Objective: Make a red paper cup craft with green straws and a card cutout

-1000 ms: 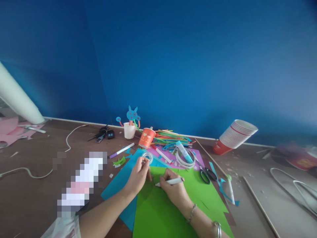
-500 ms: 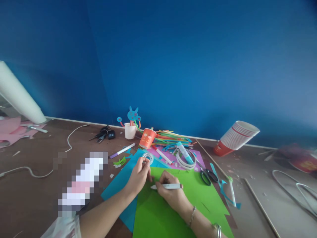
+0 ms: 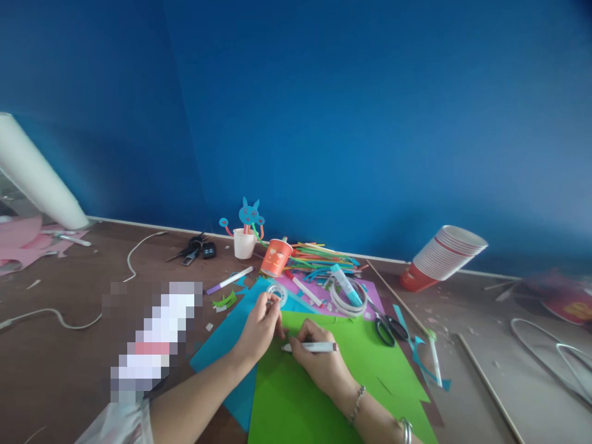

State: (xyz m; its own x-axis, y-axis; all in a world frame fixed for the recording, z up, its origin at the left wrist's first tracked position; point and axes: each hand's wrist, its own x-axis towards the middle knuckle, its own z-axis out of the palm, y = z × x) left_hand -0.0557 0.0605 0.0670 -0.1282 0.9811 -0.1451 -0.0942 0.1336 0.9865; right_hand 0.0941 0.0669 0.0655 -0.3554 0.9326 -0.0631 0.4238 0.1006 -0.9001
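My right hand (image 3: pixel 319 354) grips a white marker (image 3: pixel 319 347), which lies nearly level just over a green sheet of paper (image 3: pixel 333 401). The tip end points left, toward my other hand. Thumb and fingers of my left hand (image 3: pixel 261 320) are pinched together at the sheet's top left corner; what they hold, if anything, is hidden. Right behind those fingers a clear tape roll (image 3: pixel 283 290) rests on a blue sheet of paper (image 3: pixel 222 345), which lies partly under the green one.
Behind stand a white cup with a blue paper figure (image 3: pixel 243 243) and a tilted orange cup (image 3: pixel 276 258). Scissors (image 3: pixel 386 330), a glue stick (image 3: pixel 346 285), a red-capped marker (image 3: pixel 305 290) and pipe cleaners (image 3: pixel 319 259) lie around. Stacked paper cups (image 3: pixel 444 256) lean at right, near a stick (image 3: pixel 490 388).
The marker in my right hand has shifted slightly, its back end showing a little less past the fingers. My left hand has barely moved.
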